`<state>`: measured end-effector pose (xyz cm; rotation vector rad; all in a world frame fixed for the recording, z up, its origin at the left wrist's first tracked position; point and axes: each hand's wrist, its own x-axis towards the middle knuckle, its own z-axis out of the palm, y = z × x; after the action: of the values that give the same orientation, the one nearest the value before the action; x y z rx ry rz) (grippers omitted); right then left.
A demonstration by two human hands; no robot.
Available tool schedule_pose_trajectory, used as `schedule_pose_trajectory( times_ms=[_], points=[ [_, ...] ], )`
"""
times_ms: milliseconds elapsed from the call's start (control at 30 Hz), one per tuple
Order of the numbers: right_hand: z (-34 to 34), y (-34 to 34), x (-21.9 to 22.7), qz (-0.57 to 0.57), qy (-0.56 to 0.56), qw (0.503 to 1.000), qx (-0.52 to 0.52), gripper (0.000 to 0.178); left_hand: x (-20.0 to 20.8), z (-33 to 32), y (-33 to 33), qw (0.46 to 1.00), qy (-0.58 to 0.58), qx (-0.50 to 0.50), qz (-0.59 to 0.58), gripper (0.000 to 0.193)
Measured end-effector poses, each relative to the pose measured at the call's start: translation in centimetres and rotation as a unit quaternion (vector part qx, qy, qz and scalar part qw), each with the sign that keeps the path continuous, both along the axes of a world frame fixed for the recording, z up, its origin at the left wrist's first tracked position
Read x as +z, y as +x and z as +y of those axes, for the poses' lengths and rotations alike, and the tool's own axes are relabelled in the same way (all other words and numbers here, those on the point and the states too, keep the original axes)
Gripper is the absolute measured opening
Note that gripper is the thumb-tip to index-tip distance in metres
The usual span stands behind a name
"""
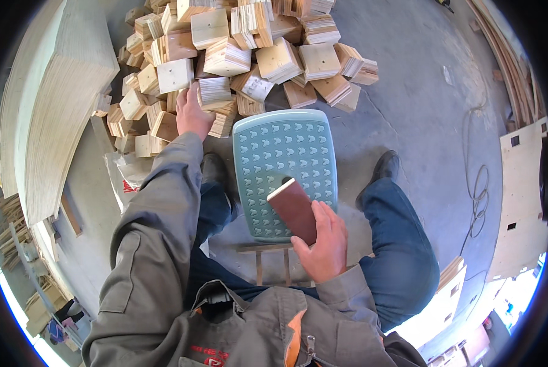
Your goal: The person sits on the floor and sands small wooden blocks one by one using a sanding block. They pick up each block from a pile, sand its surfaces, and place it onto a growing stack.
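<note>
My left hand [192, 115] reaches into the near edge of a heap of plywood blocks [225, 58]. Its fingers and thumb are spread beside a layered block [214, 90], and whether they touch it I cannot tell. My right hand [324, 244] is closed round the lower end of a flat, reddish-brown sanding block [293, 211] with a pale edge. That block is held tilted over the front part of a blue-green plastic stool [286, 162], whose top has raised patterns. The stool stands between my legs, below the heap.
A tall curved stack of plywood sheets [60, 104] rises on the left, with a white plastic bag [124, 174] near it. A cable [478, 199] lies coiled on the grey floor at right, next to a pale board [518, 202] with cut-outs. My shoes flank the stool.
</note>
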<state>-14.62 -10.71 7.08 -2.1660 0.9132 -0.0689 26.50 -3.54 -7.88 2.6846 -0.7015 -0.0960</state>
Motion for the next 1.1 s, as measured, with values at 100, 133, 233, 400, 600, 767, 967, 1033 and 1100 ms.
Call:
schedule_pose_trajectory(
  times_ms=[100,133,233,400,600,767,967,1033,1100],
  points=[
    [-0.2,0.2,0.2,-0.004,0.021,1.0,0.002,0.087,-0.6,-0.1,0.8,0.998,0.04,-0.026,-0.045,0.093],
    [-0.2,0.3,0.3,-0.002,0.022,1.0,0.003,0.087,-0.8,0.0,1.2,0.997,0.066,-0.021,-0.039,0.094],
    [-0.4,0.2,0.4,0.002,0.022,1.0,-0.004,0.087,-0.1,-1.8,1.5,0.993,0.116,0.005,0.034,0.096],
    [-0.5,-0.1,0.4,-0.012,0.03,0.999,-0.004,0.085,0.4,-1.3,3.4,0.99,0.126,-0.011,0.065,0.093],
    [0.0,-0.3,0.6,-0.006,0.012,1.0,0.011,0.085,1.9,-0.1,0.3,0.996,0.091,-0.018,0.015,0.091],
    [0.8,-0.5,0.4,-0.023,-0.018,0.999,0.024,0.085,3.6,3.4,0.4,0.992,-0.067,-0.005,0.104,0.091],
    [1.7,-0.9,0.0,0.002,-0.066,0.998,0.023,0.085,10.7,4.7,-2.1,0.949,-0.264,0.06,0.161,0.09],
    [1.8,-1.5,-0.1,0.015,-0.084,0.996,0.011,0.085,14.7,3.3,-6.4,0.91,-0.346,0.072,0.215,0.089],
    [2.0,-1.6,-0.2,0.023,-0.101,0.995,0.008,0.085,15.6,4.0,-9.0,0.902,-0.362,0.046,0.233,0.088]
  ],
)
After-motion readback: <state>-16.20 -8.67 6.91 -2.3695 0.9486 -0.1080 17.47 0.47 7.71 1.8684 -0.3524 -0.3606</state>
